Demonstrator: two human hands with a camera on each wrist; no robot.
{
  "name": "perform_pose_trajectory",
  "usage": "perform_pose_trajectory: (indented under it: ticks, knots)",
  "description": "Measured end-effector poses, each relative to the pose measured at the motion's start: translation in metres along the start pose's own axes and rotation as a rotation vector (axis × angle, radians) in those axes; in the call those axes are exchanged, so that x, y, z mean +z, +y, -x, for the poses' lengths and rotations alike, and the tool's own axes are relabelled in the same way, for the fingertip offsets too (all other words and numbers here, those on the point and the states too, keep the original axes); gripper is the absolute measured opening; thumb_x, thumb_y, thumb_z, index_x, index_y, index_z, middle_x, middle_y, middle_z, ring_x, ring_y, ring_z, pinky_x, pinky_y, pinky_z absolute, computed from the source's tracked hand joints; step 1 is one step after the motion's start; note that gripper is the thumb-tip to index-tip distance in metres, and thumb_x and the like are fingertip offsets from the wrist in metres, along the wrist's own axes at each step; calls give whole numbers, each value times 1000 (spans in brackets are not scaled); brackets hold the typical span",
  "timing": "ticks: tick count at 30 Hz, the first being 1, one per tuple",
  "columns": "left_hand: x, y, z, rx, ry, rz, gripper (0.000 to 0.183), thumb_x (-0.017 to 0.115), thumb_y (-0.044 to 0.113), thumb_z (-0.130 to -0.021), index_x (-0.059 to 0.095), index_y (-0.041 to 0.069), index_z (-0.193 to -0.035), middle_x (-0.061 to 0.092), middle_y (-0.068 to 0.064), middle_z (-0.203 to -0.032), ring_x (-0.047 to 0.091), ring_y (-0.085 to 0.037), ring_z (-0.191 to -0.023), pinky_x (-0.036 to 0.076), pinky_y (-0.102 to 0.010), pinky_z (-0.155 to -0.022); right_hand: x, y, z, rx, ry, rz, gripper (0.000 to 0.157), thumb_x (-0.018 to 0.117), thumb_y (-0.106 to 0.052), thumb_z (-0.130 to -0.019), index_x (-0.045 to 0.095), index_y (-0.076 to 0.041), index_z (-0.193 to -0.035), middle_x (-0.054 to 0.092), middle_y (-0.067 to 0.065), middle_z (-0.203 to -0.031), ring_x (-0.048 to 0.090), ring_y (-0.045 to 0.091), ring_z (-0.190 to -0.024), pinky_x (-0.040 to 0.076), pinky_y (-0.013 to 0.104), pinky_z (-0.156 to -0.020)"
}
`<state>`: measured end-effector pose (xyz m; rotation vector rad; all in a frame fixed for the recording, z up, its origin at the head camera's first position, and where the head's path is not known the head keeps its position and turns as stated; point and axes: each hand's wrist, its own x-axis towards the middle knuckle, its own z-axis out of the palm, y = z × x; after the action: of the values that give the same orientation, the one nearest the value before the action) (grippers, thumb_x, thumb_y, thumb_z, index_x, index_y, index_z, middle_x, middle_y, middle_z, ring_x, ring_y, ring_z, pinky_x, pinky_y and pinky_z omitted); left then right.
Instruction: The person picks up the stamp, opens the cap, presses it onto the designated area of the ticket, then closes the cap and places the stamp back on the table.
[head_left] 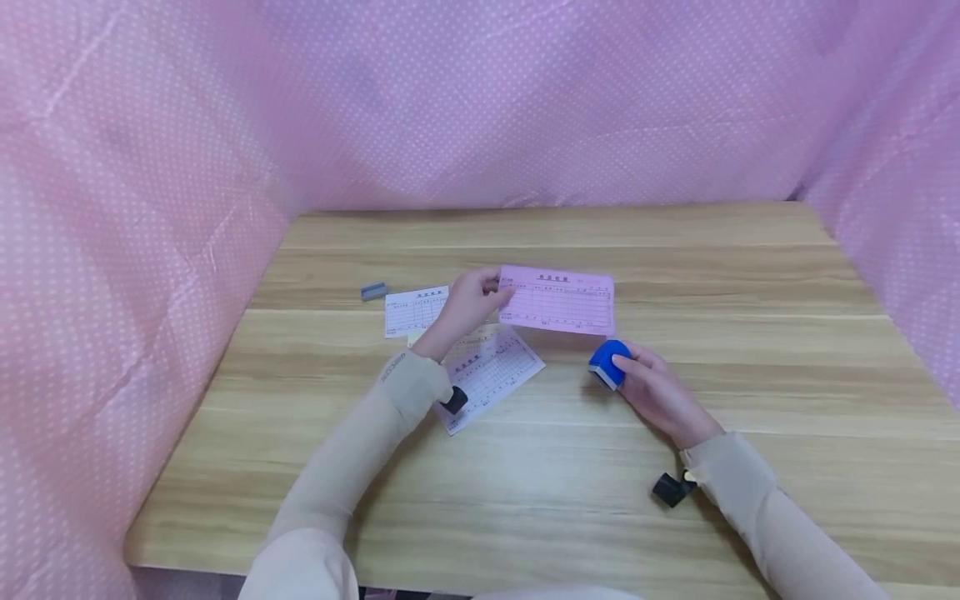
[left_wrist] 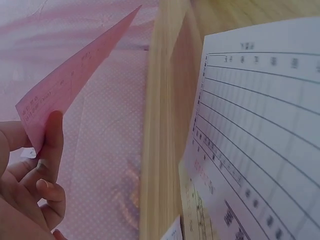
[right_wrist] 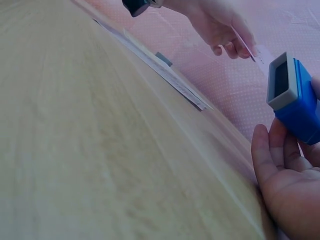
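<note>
My left hand (head_left: 471,302) pinches a pink printed form (head_left: 557,302) at its left edge, thumb on top. The slip is raised, and in the left wrist view it rises at a slant from the fingertips. In my right hand (head_left: 662,392) is a blue stamp (head_left: 609,363), held between thumb and fingers just below the pink form's right corner. Its dark stamping face (right_wrist: 281,80), framed in light grey, points away from the palm in the right wrist view. Beneath my left wrist lies a white form (head_left: 498,367), partly hidden by the sleeve.
Another white form (head_left: 408,312) lies farther left, and a yellowish form (head_left: 480,340) shows between the two white ones. A small grey block (head_left: 373,291) sits at the back left of the wooden table (head_left: 525,500). Pink dotted cloth (head_left: 525,125) hangs around the back and sides.
</note>
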<state>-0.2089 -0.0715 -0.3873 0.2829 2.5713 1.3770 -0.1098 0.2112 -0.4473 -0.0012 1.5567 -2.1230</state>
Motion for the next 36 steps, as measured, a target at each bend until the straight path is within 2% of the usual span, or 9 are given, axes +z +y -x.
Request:
perform_pose_trajectory:
  ticks: [3,5,9,11,19,23,28,32,36]
  knots:
    - [5,5,-7,-5,-13,-9,32,62,20,-95,61,10,-125,69,-9,-114,65,-22,-102,55,-29,-84,1,0,2,-5,-2,-18,60,44,-17,-103,15,8,-150,51,-4,-130,56,1,-111,46,14,-96]
    - [9,7,-13,-3,-22,-5,32,62,20,-95,61,9,-125,69,-10,-115,65,-22,-103,55,-30,-86,2,1,3,-16,-7,-47,47,44,-15,-103,31,1,-145,55,-5,-124,58,2,-109,47,15,-95]
    - [15,12,-22,-18,-39,16,32,62,20,-95,61,9,-124,68,-10,-117,65,-22,-106,54,-31,-91,3,0,5,-33,-25,-106,22,43,-11,-103,57,-13,-120,62,-5,-115,61,5,-105,49,17,-93]
    - [18,15,-26,-23,-45,19,31,62,20,-95,61,9,-124,68,-9,-117,65,-22,-106,53,-32,-91,3,0,6,-39,-35,-123,22,43,-10,-103,62,-18,-110,64,-5,-112,61,5,-104,49,17,-93]
    - [30,18,-37,-42,-54,34,28,63,19,-94,63,7,-120,69,-9,-117,65,-21,-109,52,-31,-94,2,0,9,-5,-25,-110,19,44,-16,-103,62,-19,-110,65,-5,-116,61,3,-107,49,16,-94]
    - [38,19,-42,-49,-59,29,23,64,19,-94,65,8,-114,70,-8,-114,66,-20,-107,52,-29,-91,0,0,10,-8,-30,-96,19,45,-16,-103,61,-19,-111,64,-5,-117,61,3,-107,49,16,-94]
    - [49,20,-48,-18,-67,-1,22,64,19,-93,66,8,-112,71,-7,-111,67,-18,-103,52,-27,-87,-1,0,13,-13,-35,-99,19,44,-16,-103,61,-19,-111,64,-5,-116,60,4,-106,49,16,-93]
    - [56,19,-50,-2,-60,-1,20,65,18,-92,67,8,-110,72,-7,-109,67,-18,-102,48,-31,-96,-1,-1,14,-6,-35,-104,18,45,-16,-103,60,-19,-112,63,-5,-116,60,4,-107,49,16,-93]
    - [60,17,-51,18,-42,-34,14,66,19,-91,68,9,-101,72,-5,-104,66,-18,-100,35,-39,-107,0,-2,15,6,-30,-90,17,45,-18,-103,59,-19,-113,62,-6,-117,59,4,-107,48,16,-94]
